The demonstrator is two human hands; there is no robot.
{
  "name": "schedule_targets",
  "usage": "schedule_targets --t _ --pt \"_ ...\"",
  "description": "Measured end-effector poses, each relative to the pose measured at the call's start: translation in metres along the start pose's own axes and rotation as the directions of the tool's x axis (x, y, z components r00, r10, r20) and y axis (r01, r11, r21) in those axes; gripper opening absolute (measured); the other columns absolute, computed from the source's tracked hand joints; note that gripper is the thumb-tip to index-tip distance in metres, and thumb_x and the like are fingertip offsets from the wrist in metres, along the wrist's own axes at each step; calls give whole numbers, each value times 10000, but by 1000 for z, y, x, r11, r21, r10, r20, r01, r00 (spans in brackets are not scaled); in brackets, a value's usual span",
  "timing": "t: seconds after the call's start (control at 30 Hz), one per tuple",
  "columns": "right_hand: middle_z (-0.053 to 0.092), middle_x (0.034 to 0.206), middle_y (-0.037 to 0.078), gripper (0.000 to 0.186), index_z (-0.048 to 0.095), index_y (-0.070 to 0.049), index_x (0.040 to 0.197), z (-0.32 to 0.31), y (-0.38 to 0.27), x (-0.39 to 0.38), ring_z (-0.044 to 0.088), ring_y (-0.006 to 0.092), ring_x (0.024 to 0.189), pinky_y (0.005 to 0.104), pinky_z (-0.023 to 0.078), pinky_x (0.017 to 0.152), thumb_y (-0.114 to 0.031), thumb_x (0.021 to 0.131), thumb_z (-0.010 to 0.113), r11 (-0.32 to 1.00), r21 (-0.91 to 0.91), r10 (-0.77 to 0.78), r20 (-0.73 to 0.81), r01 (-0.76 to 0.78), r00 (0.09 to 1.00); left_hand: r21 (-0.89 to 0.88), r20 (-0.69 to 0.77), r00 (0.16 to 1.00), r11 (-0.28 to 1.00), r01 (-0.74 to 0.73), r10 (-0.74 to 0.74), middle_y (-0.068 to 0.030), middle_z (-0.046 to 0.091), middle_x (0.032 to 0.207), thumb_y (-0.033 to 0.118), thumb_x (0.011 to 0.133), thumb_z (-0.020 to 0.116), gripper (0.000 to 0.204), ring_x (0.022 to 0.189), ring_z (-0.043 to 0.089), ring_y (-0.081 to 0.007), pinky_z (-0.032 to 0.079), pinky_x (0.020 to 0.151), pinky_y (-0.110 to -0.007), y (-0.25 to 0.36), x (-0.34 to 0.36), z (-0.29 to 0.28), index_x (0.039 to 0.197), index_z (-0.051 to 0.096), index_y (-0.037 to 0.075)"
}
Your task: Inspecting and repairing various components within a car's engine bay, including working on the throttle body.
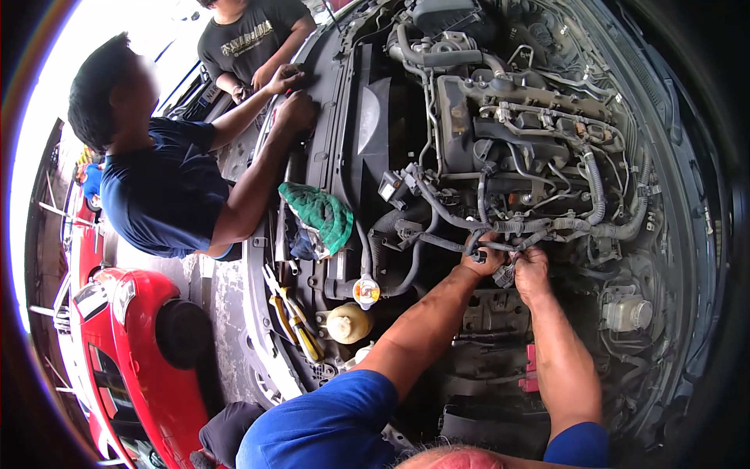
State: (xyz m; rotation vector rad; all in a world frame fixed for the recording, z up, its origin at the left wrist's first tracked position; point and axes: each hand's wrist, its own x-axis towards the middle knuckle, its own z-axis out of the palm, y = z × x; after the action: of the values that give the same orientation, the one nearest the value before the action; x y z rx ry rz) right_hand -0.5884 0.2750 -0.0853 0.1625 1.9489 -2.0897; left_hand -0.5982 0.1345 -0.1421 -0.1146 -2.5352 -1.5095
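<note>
Both my forearms reach over the engine bay to a dark wiring harness (512,227) at the near side of a dusty engine (531,102). My left hand (486,259) is closed around a branch of that harness, its fingertips partly hidden among the wires. Beside it, my right hand (533,271) has its fingers bent together at a small greyish wiring connector (505,275). The connector sits between the two hands, and the right fingertips are mostly out of sight.
Pliers (287,313) and a yellow-handled screwdriver (307,336) lie on the car's front edge, near a green cloth (320,215). A coolant cap (366,292) and a yellowish reservoir (348,324) stand close by. One co-worker (168,172) leans over the front; another person (250,47) stands behind.
</note>
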Motion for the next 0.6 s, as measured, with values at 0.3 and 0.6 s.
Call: schedule_targets --t 0.3,0.6 --pt "627 952 61 270 614 24 1095 -8 15 7 567 116 854 269 463 777 111 872 488 997 -76 6 -3 -7 1000 214 3 975 952 -217 222 -177 634 711 162 696 708 144 681 631 -385 504 613 -449 15 7 -7 757 627 60" --pt "646 928 80 187 608 14 1015 0 9 4 576 134 861 285 462 801 80 885 490 994 -92 -51 41 55 998 253 129 978 948 -193 164 -172 667 871 195 717 673 209 846 636 -378 505 784 -442 10 13 -7 877 660 61"
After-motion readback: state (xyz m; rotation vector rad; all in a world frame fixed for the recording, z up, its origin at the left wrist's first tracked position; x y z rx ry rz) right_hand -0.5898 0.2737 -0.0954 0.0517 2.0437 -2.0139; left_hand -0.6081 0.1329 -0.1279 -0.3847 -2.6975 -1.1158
